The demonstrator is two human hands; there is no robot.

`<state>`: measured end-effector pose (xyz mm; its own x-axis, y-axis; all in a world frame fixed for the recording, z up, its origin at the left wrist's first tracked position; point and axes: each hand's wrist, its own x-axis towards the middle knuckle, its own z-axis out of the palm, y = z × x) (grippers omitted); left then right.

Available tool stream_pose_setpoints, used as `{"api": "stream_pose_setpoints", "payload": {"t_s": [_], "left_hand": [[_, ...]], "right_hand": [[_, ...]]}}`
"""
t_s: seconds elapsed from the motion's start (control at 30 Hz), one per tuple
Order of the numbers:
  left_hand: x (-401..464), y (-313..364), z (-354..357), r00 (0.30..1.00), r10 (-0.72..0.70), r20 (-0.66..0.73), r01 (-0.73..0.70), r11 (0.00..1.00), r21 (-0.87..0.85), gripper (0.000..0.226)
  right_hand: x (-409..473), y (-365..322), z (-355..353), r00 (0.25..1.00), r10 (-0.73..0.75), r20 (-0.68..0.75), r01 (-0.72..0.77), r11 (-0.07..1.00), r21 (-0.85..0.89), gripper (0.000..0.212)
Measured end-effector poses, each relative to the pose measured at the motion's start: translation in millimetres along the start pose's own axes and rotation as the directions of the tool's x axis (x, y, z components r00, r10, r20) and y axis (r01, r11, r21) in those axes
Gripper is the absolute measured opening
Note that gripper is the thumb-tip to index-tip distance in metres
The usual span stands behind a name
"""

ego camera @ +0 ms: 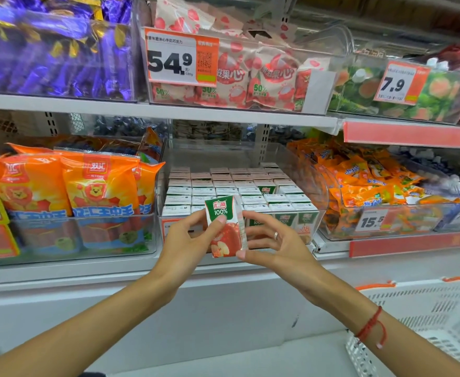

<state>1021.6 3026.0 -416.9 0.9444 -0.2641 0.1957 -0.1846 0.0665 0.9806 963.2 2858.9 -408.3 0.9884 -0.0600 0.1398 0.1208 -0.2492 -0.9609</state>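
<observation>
A small green-and-red apple juice carton (224,233) is pinched by the left hand (186,240) and right hand (273,242)

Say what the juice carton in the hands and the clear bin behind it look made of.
The small green-and-red juice carton: seemingly coated paperboard, glossy print, folded edges. The clear bin: likely rigid plastic, transparent, glare on curved wall.

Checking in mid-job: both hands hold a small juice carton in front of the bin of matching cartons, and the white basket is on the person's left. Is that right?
Not quite. The head view shows the white basket on the person's right, not left. The rest stands: the left hand and right hand hold the juice carton in front of the bin of matching cartons.
</observation>
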Motion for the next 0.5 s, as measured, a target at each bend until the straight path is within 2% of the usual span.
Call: {"api": "stream_pose_setpoints", "payload": {"t_s": [0.13, 0.2, 0.3, 0.4, 0.5], "left_hand": [[-1.9, 2.1, 1.0, 0.999, 0.008, 0.042, -0.010, 0.999, 0.043, 0.012], [-1.6, 1.8, 0.3, 0.998, -0.015, 0.058, 0.013, 1.000, 0.028, 0.013], [-2.6, 2.2, 1.7, 0.992, -0.038, 0.124, 0.033, 0.999, 0.037, 0.016], [-5.0, 2.2, 6.7, 0.983, -0.045, 0.181, 0.033, 0.997, 0.070, 0.022], [-4.2, 1.3, 7.9, 0.981, -0.056, 0.184, 0.045, 0.997, 0.064, 0.012]], "right_hand": [[-3.6, 0.3, 3.8, 0.999, -0.045, -0.021, 0.043, 0.995, -0.089, 0.068], [-3.3, 0.0, 3.8, 0.998, -0.048, -0.035, 0.046, 0.997, -0.057, 0.052], [1.3, -2.0, -0.9, 0.991, 0.034, -0.129, -0.016, 0.991, 0.133, 0.021], [5.5, -1.5, -5.5, 0.980, 0.108, -0.170, -0.077, 0.981, 0.178, 0.026], [5.6, -0.9, -6.0, 0.979, 0.122, -0.162, -0.095, 0.982, 0.165, 0.028]]}}
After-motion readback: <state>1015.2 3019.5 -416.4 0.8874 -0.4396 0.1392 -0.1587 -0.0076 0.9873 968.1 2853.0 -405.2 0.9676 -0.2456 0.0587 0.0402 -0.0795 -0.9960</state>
